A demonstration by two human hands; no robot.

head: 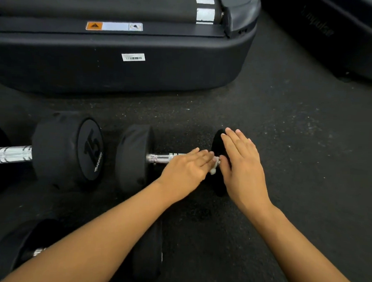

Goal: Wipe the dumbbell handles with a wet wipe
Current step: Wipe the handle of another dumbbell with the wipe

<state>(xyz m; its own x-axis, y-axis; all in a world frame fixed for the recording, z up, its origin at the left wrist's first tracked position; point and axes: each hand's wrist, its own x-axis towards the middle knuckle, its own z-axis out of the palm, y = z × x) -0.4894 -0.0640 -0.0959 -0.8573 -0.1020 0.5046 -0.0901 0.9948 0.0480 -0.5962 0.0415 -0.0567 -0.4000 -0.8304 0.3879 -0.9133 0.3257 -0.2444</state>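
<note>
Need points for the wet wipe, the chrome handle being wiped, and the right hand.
wet wipe (214,166): head view, white wad showing between the two hands.
chrome handle (158,158): head view, bare stretch left of the left hand.
right hand (243,163): head view, back of the hand, resting on the dumbbell's right head.

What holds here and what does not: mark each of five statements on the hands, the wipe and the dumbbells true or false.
1. The left hand lies over the chrome handle of the middle dumbbell. True.
2. The right hand grips the handle. False: it rests with straight fingers on the right weight head.
3. A bit of white wet wipe shows between the two hands. True.
4. The dumbbell at left is marked 25. False: its end face reads 15.
5. The dumbbells lie on a wooden bench. False: they lie on dark speckled floor.
</note>
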